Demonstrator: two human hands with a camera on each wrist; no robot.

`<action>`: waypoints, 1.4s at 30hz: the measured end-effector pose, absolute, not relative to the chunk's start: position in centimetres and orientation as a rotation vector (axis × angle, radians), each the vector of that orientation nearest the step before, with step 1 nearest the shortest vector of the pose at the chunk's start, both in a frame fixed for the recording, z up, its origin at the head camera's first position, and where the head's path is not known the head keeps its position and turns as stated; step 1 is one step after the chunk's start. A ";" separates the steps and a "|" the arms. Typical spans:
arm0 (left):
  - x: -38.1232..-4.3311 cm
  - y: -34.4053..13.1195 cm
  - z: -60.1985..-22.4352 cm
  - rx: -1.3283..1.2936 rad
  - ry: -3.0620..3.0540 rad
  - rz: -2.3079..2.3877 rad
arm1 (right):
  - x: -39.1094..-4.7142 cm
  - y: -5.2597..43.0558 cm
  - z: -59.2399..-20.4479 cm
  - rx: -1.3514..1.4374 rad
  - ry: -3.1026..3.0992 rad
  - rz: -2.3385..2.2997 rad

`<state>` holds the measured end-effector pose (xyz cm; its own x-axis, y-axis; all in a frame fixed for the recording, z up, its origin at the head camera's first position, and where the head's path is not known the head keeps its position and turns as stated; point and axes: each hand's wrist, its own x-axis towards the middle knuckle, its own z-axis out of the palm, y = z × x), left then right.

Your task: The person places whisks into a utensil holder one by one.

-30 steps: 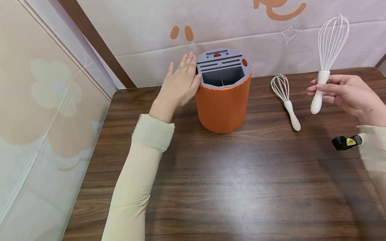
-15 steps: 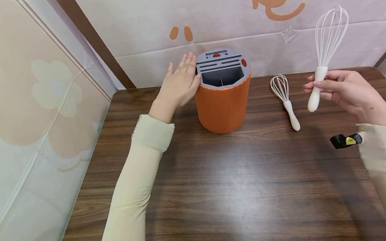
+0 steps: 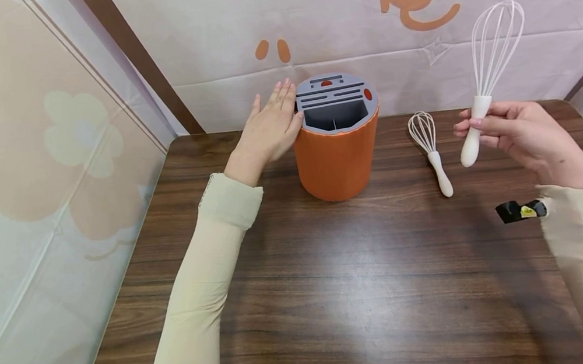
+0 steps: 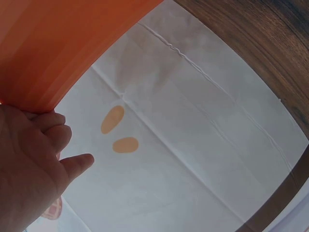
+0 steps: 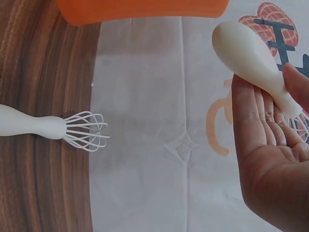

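My right hand pinches the white handle of a large whisk between thumb and fingers, its wire loops pointing up, above the table's right side. In the right wrist view the handle of this whisk lies across the fingers. A smaller white whisk lies on the table to the left of that hand. My left hand rests with straight fingers against the left side of an orange utensil holder. Its grey top has slots and a divided rectangular opening. The left wrist view shows the hand at the orange wall.
The brown wooden table ends at a pale printed cloth hanging behind it. Another printed cloth hangs along the left side. A black strap end sticks out from the right sleeve.
My right hand has lifted the large whisk slightly and moved it a little to the left. The left hand, the utensil holder and the small whisk stay in place.
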<state>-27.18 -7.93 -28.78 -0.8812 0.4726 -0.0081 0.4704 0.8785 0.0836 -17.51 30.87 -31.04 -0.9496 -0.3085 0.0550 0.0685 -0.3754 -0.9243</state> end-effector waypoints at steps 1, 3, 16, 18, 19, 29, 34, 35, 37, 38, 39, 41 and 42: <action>-27.2 -7.9 -28.8 0.757 3.018 0.123 | -17.5 30.8 -31.0 -0.329 1.608 -2.406; -27.1 -7.9 -28.7 0.755 3.017 0.128 | -17.5 30.7 -30.8 -0.339 1.617 -2.398; -27.1 -8.0 -28.6 0.761 3.019 0.134 | -17.7 29.4 -29.9 -0.379 1.636 -2.409; -27.1 -8.0 -28.6 0.761 3.020 0.132 | -17.8 29.2 -29.8 -0.393 1.623 -2.414; -27.1 -8.0 -28.7 0.760 3.020 0.133 | -17.8 29.0 -29.9 -0.401 1.616 -2.416; -27.1 -8.0 -28.9 0.768 3.037 0.149 | -18.1 27.7 -29.4 -0.418 1.570 -2.437; -27.0 -8.0 -28.9 0.764 3.033 0.144 | -18.4 27.0 -29.1 -0.403 1.575 -2.431; -27.0 -8.0 -28.9 0.762 3.030 0.143 | -18.5 26.9 -29.1 -0.401 1.575 -2.430; -27.0 -8.0 -28.9 0.758 3.026 0.137 | -18.5 26.7 -29.1 -0.414 1.569 -2.430; -27.0 -8.0 -28.9 0.759 3.027 0.141 | -18.6 26.6 -29.1 -0.417 1.567 -2.431; -27.0 -8.0 -28.9 0.759 3.026 0.144 | -18.6 26.5 -29.1 -0.423 1.566 -2.429; -27.0 -8.0 -28.8 0.758 3.026 0.142 | -18.7 26.3 -29.1 -0.423 1.573 -2.427; -27.0 -8.0 -28.8 0.758 3.027 0.142 | -18.7 26.2 -29.1 -0.428 1.581 -2.422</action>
<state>-26.96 -7.95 -28.84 -0.8821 0.4711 0.0046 0.4695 0.8781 0.0927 -18.72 26.19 -29.09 -0.9341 -0.3352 0.1231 0.0221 -0.3983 -0.9170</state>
